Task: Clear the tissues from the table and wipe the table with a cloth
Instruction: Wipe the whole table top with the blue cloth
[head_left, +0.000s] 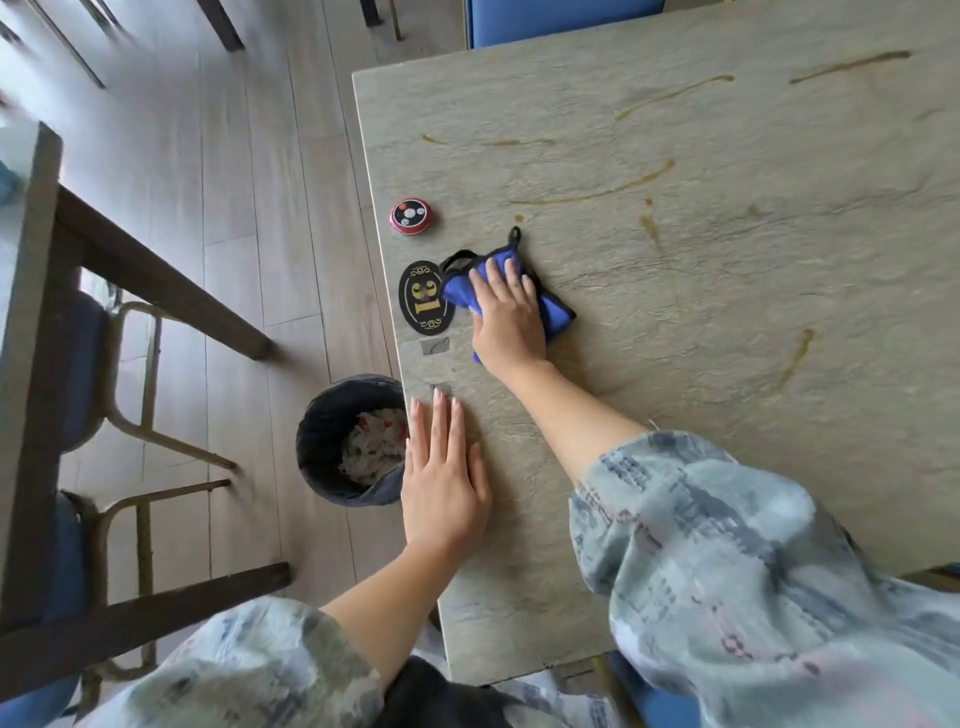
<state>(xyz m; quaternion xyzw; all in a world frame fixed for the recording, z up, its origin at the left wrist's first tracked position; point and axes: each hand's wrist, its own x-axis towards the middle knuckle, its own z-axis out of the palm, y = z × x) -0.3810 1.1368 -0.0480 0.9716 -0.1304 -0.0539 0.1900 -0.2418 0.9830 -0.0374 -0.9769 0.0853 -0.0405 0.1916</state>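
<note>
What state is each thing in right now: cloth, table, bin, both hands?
Cloth: folded, flat on the table, under the right hand.
Right hand: fingers straight, pressing the cloth.
Left hand: flat on the table near its edge, holding nothing.
Table: brown streaks not yet wiped; no tissues on it.
Bin: on the floor beside the table, open, lined.
Tissues: crumpled, inside the bin.

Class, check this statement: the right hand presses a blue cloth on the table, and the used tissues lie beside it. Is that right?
Not quite. The head view shows the tissues in the bin on the floor; the right hand does press the blue cloth on the table.
</note>
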